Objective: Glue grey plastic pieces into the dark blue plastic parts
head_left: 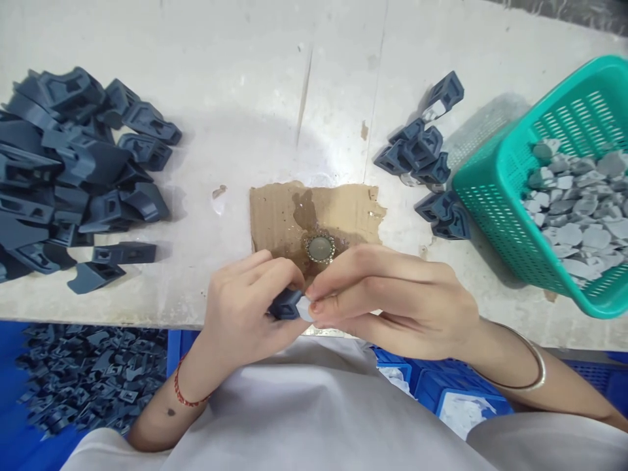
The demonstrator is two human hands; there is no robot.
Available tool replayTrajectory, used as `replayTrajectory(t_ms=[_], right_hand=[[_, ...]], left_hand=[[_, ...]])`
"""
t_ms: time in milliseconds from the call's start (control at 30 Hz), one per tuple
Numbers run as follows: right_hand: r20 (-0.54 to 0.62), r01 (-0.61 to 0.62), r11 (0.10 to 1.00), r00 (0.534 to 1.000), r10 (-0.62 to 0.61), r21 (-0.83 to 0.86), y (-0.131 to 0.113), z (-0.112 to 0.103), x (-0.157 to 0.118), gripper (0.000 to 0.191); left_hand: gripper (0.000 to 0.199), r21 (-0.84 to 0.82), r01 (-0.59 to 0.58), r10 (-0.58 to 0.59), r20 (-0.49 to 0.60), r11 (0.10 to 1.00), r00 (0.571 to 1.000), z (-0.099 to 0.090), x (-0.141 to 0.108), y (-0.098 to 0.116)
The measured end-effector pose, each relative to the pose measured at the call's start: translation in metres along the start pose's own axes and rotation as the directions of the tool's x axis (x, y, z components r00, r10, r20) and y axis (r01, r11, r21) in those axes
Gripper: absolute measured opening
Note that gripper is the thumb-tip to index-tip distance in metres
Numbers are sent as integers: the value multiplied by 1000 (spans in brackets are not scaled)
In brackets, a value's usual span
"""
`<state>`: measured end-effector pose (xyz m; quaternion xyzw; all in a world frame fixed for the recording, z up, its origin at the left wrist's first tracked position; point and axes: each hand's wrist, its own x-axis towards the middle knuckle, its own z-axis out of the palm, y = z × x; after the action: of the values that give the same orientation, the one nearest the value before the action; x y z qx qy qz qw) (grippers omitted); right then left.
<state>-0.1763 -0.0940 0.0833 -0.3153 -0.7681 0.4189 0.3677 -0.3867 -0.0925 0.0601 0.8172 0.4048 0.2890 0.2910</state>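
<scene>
My left hand [250,311] is wrapped round a dark blue-grey plastic part [286,305], with one end of it showing between thumb and fingers. Against that end, the fingertips of my right hand [392,297] pinch a small pale grey piece [305,309]. The two pieces meet or nearly meet; the fingers hide the exact contact. Just beyond the hands lies a brown cardboard sheet [275,216], stained in its middle. On it stands a small round container [320,248] with a beaded rim and grey-green contents.
Many dark parts [73,150] are heaped at left, with a smaller group [417,150] at right. A green basket [490,190] holds grey pieces [583,209]. Below the table edge are a blue bin of dark parts [103,373] and blue crates [441,386] with white contents.
</scene>
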Motion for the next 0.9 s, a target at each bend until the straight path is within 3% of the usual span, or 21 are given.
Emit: replayTrajectory(t_ms=[100,233,633,900], right_hand=[[14,14,998,1000,-13,-55,-2,-1,-2,10],[42,26,995,999,-22,-93,-6,1,-5,14],[62,-23,997,998,28,-76,-10,4,-4,12],[18,61,996,998,-60,-63,-6,9,-3,14]], left_hand=[[30,57,-73,76,-49,996,996,1,-1,0],[29,73,-130,132,-17,989,991,0,-2,-1],[27,70,-117,114,52,991,992,-2,-4,-2],[26,40,-172,171,22,984,985,-3,-4,-2]])
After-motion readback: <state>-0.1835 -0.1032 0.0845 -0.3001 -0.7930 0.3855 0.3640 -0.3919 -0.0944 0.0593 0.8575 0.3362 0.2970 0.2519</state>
